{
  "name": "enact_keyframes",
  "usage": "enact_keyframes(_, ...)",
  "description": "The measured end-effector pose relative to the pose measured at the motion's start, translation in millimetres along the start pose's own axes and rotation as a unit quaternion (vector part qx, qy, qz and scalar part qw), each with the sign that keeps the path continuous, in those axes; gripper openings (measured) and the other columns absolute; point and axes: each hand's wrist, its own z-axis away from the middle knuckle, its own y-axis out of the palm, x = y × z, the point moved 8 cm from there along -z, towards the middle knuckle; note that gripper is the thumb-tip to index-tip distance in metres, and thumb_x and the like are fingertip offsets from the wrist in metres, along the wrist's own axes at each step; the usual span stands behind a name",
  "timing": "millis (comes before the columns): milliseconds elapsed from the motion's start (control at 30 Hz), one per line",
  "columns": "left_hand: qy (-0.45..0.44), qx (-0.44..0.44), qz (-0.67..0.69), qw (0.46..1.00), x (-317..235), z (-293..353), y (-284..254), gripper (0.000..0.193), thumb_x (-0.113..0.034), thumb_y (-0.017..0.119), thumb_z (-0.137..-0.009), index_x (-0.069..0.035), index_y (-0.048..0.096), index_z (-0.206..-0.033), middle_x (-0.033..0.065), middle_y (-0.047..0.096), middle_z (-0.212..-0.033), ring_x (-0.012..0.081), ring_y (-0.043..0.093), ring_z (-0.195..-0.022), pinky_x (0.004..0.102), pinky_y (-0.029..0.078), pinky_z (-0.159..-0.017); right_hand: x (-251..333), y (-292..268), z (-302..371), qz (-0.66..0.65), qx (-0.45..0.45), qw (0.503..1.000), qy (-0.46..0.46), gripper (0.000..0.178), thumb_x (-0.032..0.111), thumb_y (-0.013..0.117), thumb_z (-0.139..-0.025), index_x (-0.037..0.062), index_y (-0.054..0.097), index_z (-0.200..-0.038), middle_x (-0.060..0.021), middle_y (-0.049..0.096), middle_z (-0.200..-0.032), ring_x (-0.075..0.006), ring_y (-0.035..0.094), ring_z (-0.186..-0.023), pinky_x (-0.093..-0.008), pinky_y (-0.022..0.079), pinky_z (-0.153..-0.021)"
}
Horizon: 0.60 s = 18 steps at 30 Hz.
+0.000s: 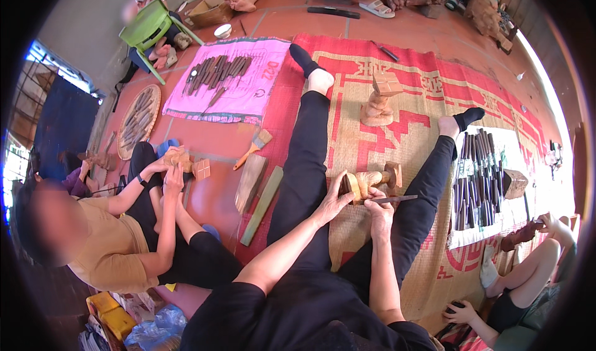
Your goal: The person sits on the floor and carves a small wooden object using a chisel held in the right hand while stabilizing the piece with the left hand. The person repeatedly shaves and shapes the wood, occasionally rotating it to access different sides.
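Between my legs, a carved light-wood figure [369, 180] with a block-like base at each end lies on its side. My left hand [333, 203] is closed round its left end and steadies it. My right hand [380, 212] grips a slim dark carving chisel [403, 199], its shaft pointing right over my leg. Those fingers are up against the figure's lower side; the chisel's working tip is hidden by them. A second carved figure [377, 108] with a square block on top stands upright farther off on the mat.
A red-and-tan woven mat [347, 227] lies under me. Many dark chisels [477, 180] rest on white cloth at right, beside a wood block [515, 184]. A brush [254, 147] and wooden strips [262, 205] are at left, where a co-worker [124, 245] holds another carving. More tools [217, 75] cover a pink cloth.
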Motion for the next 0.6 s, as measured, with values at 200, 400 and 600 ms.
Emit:
enact_keyframes(200, 0.002, -0.005, 0.009, 1.0, 3, -1, -2, 0.089, -0.054, 0.061, -0.092, -0.011, 0.015, -0.155, 0.0194, 0.022, -0.153, 0.0296, 0.02, -0.145, 0.0411, 0.019, -0.118, 8, 14, 5, 0.054, 0.008, 0.998, -0.011, 0.043, -0.007, 0.071, -0.074, 0.0004, 0.06, -0.115, -0.004, 0.065, -0.093, -0.0117, 0.061, -0.086, -0.0248, 0.048, -0.083)
enact_keyframes(400, 0.008, -0.012, 0.012, 1.0, 9, -1, -2, 0.091, -0.055, 0.062, -0.091, -0.006, 0.017, -0.153, 0.0203, 0.023, -0.153, 0.0308, 0.022, -0.145, 0.0411, 0.022, -0.117, 0, -9, -3, 0.015, -0.018, 1.0, 0.007, 0.025, -0.005, 0.069, -0.077, 0.0001, 0.066, -0.102, -0.0064, 0.067, -0.099, -0.0122, 0.061, -0.084, -0.0254, 0.049, -0.08)
enact_keyframes(600, 0.008, -0.013, 0.016, 1.0, 3, -2, -2, 0.092, -0.055, 0.062, -0.09, -0.006, 0.018, -0.153, 0.0206, 0.024, -0.153, 0.0312, 0.022, -0.145, 0.0414, 0.023, -0.117, 5, 13, 5, 0.053, -0.004, 0.998, -0.023, 0.03, -0.005, 0.07, -0.077, 0.0004, 0.066, -0.106, -0.0037, 0.065, -0.093, -0.0116, 0.06, -0.085, -0.0245, 0.048, -0.08)
